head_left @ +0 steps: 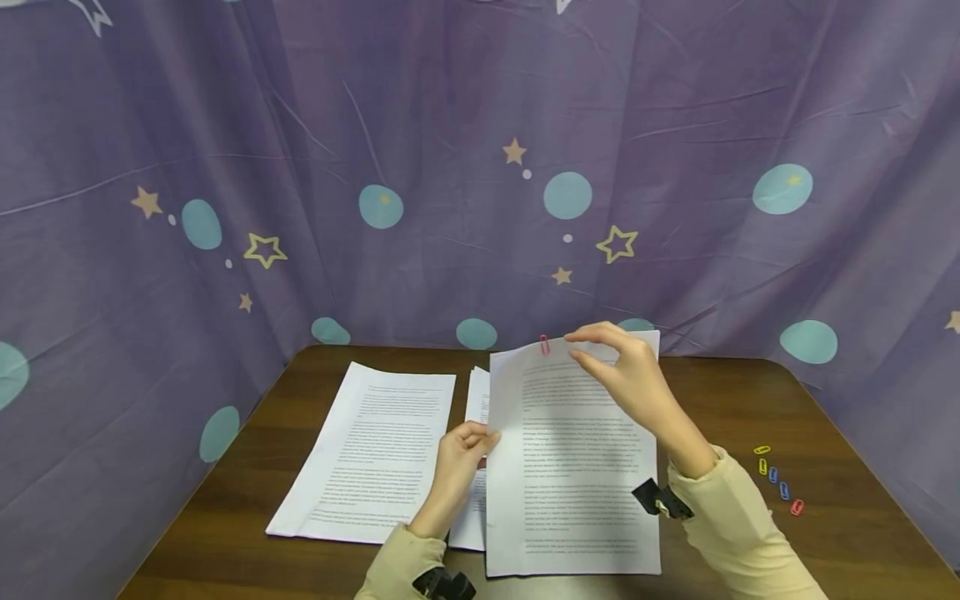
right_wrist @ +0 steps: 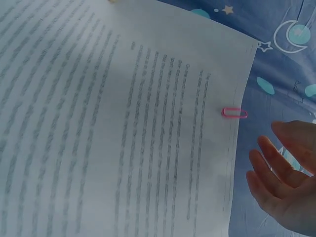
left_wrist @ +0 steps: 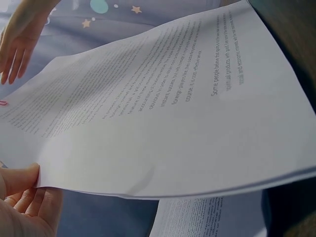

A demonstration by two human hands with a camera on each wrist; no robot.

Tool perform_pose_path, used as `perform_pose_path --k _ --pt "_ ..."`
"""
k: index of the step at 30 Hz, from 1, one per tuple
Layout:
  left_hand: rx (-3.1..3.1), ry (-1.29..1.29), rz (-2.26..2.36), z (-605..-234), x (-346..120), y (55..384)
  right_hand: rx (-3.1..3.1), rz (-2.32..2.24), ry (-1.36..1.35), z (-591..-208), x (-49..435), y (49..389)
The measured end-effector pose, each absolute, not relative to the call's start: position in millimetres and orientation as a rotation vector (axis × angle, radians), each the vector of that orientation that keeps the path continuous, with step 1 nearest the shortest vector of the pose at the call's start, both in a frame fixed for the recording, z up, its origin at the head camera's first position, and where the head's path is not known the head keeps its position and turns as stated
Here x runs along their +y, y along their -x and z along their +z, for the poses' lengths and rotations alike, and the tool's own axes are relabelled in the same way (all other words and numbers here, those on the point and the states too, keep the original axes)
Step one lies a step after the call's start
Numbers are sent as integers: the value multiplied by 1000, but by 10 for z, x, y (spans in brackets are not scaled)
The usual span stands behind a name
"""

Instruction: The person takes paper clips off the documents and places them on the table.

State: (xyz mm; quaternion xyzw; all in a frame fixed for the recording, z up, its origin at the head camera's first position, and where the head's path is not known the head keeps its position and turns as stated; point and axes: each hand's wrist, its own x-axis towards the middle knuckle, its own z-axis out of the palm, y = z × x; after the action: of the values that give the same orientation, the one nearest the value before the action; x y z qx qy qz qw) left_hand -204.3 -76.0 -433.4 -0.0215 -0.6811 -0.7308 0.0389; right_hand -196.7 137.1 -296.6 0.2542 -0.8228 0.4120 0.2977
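Note:
A set of printed sheets (head_left: 577,467) is held up off the table, with a pink paper clip (head_left: 544,344) on its top edge. My left hand (head_left: 459,462) pinches the sheets by their left edge, thumb in front, as the left wrist view (left_wrist: 27,202) also shows. Close to the top edge, just right of the clip, my right hand (head_left: 626,375) has its thumb and fingers spread apart. Nothing lies between them. In the right wrist view the pink clip (right_wrist: 234,113) grips the paper's edge, and the right hand (right_wrist: 286,173) is apart from it.
Another printed stack (head_left: 375,450) lies at the left of the brown table (head_left: 240,475). More sheets (head_left: 468,517) lie partly hidden behind the raised ones. Several loose paper clips, among them a red one (head_left: 797,507) and a blue one (head_left: 783,490), lie at the right.

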Motion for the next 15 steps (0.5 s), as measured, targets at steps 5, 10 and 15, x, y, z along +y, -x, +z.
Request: perform_pose_path --k 5,10,15 --pt "-2084 76 -2241 -4316 -753 2026 -2150 1098 -703 -2971 1310 2028" --pt "-2096 69 -2232 -4308 -753 2021 -2147 1088 -703 -2973 1264 2050" --pt "-2105 69 -2218 -4303 -749 2016 -2155 1097 -694 -2982 1238 2079"
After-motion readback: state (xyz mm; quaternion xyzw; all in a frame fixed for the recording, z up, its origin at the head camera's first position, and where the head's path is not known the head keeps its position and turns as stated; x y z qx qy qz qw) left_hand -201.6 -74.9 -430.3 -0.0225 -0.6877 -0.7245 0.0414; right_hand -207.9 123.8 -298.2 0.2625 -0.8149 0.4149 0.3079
